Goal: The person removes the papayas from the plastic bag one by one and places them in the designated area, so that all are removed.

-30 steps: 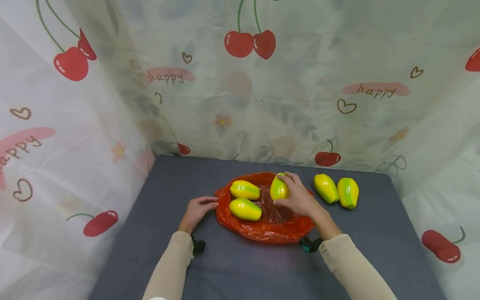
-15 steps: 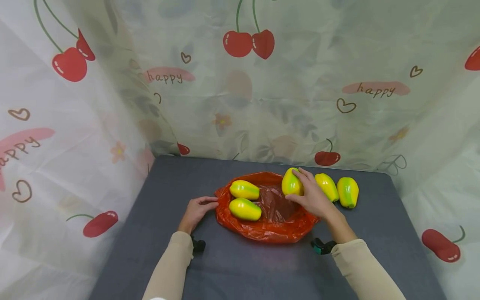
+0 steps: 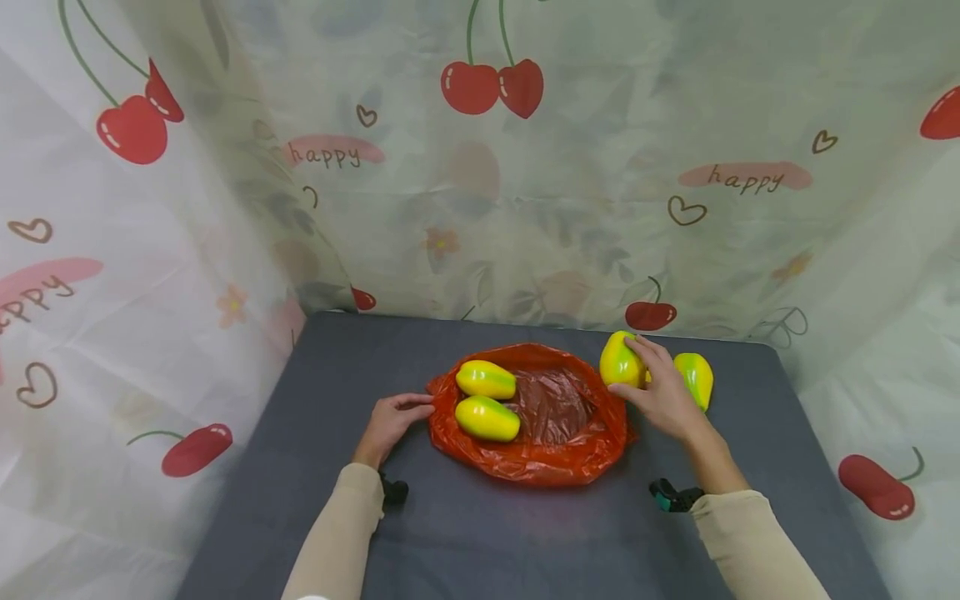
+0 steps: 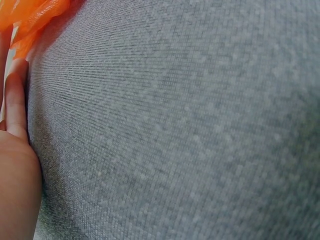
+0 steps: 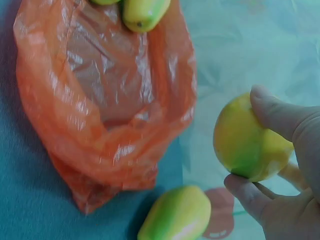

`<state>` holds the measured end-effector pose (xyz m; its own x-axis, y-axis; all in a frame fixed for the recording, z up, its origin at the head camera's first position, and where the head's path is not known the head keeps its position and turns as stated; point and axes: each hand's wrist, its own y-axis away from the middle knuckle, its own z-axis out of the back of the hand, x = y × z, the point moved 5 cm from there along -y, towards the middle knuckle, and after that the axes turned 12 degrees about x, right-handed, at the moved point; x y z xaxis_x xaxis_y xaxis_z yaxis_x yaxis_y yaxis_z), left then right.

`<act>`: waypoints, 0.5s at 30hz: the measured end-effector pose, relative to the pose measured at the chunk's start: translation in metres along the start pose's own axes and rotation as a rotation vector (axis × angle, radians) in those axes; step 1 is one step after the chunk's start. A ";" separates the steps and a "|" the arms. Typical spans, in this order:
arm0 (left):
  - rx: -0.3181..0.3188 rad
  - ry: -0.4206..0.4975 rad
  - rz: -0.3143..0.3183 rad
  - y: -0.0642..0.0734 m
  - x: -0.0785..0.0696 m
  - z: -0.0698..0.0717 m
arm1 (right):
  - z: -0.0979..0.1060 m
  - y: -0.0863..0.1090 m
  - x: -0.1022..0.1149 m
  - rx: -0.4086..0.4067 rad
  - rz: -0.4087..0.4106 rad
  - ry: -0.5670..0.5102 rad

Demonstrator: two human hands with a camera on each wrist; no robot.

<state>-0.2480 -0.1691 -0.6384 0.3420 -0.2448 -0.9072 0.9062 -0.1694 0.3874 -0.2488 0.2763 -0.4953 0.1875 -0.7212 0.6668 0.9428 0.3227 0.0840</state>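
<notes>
In the head view my right hand (image 3: 666, 393) grips a yellow-green papaya (image 3: 619, 360) just past the right rim of a red plastic bag (image 3: 525, 467). The right wrist view has the thumb on one side of this papaya (image 5: 245, 142) and fingers on the other. Two papayas, an upper one (image 3: 486, 380) and a lower one (image 3: 487, 419), lie in the bag's left half. My left hand (image 3: 392, 425) pinches the bag's left edge; the left wrist view shows its fingers (image 4: 16, 100) at the orange-red film (image 4: 37, 17).
Right of the bag, one papaya (image 3: 694, 379) lies on the dark grey table (image 3: 510, 550). Another there is mostly hidden by my right hand in the head view, though a papaya (image 5: 175, 215) shows beside the bag in the right wrist view. A cherry-print curtain (image 3: 525, 208) surrounds the table.
My right hand has carried the papaya rightward, from above the bag to beyond its right rim. My left hand stays at the bag's left edge, and the two papayas inside have not moved.
</notes>
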 end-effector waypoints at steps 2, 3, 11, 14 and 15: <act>0.002 -0.005 0.001 0.000 0.000 0.000 | 0.004 0.004 -0.005 -0.013 -0.003 -0.003; 0.004 -0.006 0.000 0.000 0.000 0.000 | 0.007 0.007 -0.007 -0.022 -0.004 0.003; 0.000 -0.006 -0.025 -0.003 0.003 0.002 | 0.023 0.023 -0.022 -0.098 -0.031 0.053; 0.009 -0.007 -0.040 -0.004 0.003 0.002 | 0.029 0.029 -0.029 -0.109 -0.058 0.063; 0.011 -0.009 -0.043 -0.004 0.003 0.002 | 0.030 0.030 -0.031 -0.112 -0.064 0.063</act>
<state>-0.2510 -0.1708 -0.6422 0.3007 -0.2461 -0.9214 0.9173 -0.1900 0.3500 -0.2343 0.3268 -0.4905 0.1390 -0.7762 0.6149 0.9777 0.2064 0.0395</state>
